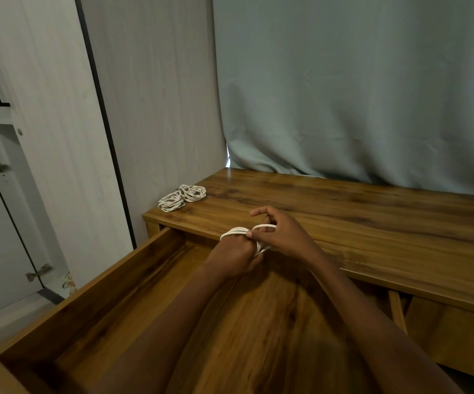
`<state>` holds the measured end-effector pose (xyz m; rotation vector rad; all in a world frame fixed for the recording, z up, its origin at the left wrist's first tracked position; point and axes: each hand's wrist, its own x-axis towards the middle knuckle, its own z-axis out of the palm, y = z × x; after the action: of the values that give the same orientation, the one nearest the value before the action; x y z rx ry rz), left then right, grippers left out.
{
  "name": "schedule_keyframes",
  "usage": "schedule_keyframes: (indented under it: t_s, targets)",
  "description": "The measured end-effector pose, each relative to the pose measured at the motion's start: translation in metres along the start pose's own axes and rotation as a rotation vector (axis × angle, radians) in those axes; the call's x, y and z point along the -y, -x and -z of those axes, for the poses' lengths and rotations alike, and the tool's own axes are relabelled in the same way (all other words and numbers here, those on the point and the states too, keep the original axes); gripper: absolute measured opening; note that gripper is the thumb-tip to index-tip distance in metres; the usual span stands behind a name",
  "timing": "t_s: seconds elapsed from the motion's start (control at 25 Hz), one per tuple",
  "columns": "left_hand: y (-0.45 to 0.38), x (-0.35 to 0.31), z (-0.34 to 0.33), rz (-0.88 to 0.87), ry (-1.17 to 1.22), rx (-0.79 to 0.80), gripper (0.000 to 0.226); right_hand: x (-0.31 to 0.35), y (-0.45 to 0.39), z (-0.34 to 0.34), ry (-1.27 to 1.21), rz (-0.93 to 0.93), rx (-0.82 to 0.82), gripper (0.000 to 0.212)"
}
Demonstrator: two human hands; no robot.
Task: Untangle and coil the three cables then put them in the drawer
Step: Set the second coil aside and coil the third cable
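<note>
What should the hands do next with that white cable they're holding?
Probably finish wrapping the loose end around the white cable, which the left hand grips while the right hand pinches it. Two coiled cables already lie on the desk, and the open drawer waits.

Both hands close together, left hand (231, 255) fisted, right hand (277, 233) pinching (index finger raised); forearms extended forward

A wooden desk top (372, 223) carries two coiled white cables (182, 197), touching side by side at its far left corner.
</note>
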<state>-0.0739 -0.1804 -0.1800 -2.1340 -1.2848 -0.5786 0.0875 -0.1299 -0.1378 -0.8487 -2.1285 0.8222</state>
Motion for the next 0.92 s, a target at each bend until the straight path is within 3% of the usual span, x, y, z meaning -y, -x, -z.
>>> schedule_keyframes:
  t_s: [0.16, 0.48, 0.76, 0.92]
  targets:
    - [-0.005, -0.001, -0.001, -0.002, 0.01, -0.03, 0.022, 0.006, 0.001, 0.007, 0.219, -0.029, -0.079, 0.041]
    - [0.003, 0.001, -0.002, -0.066, -0.116, -0.147, 0.029, 0.01, 0.0, 0.009, 0.085, -0.035, -0.082, 0.039]
    - [0.0, 0.0, -0.006, -0.119, -0.135, -0.291, 0.023, 0.018, 0.003, 0.012, 0.351, -0.018, -0.118, 0.011]
    - [-0.001, -0.003, 0.002, -0.129, -0.145, -0.326, 0.032, 0.007, -0.002, 0.018, 0.224, -0.112, -0.039, 0.009]
